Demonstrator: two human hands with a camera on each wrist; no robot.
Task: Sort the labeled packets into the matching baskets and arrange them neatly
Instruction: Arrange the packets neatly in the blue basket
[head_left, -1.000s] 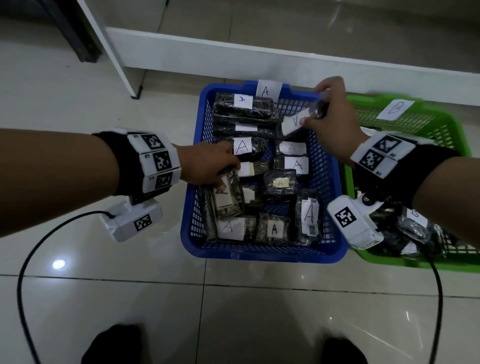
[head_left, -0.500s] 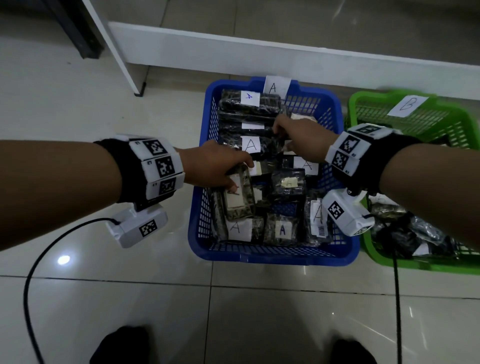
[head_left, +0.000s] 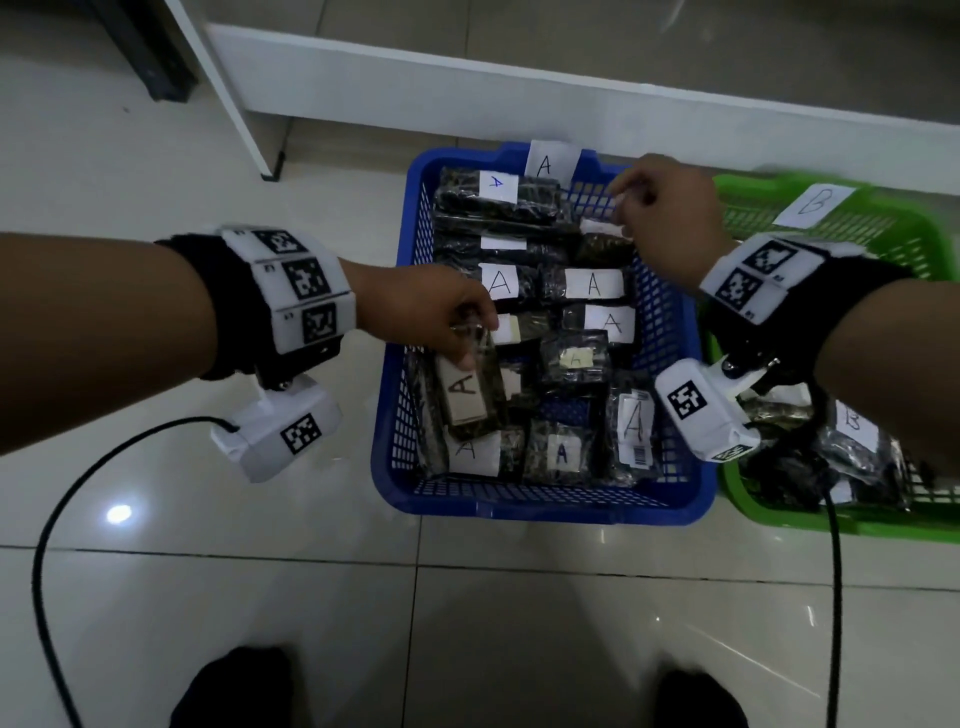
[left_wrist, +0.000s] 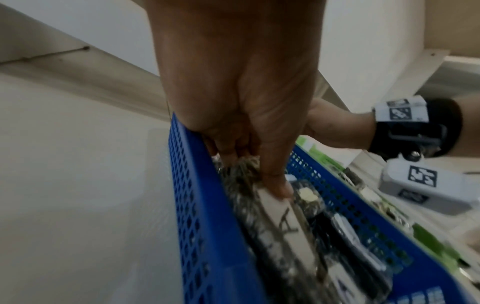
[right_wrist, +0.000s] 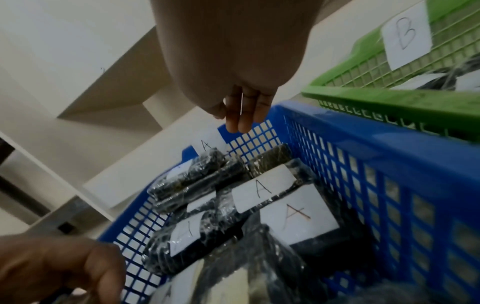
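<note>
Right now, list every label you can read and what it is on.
"A": tag on the blue basket rim.
"B": tag on the green basket rim.
"A": packets in the blue basket, e.g..
"B": packet in the green basket.
Barcode, marker squares on the wristbands: unreadable.

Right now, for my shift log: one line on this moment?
left hand: holds A packet | right hand: empty, above blue basket | green basket: B packets
</note>
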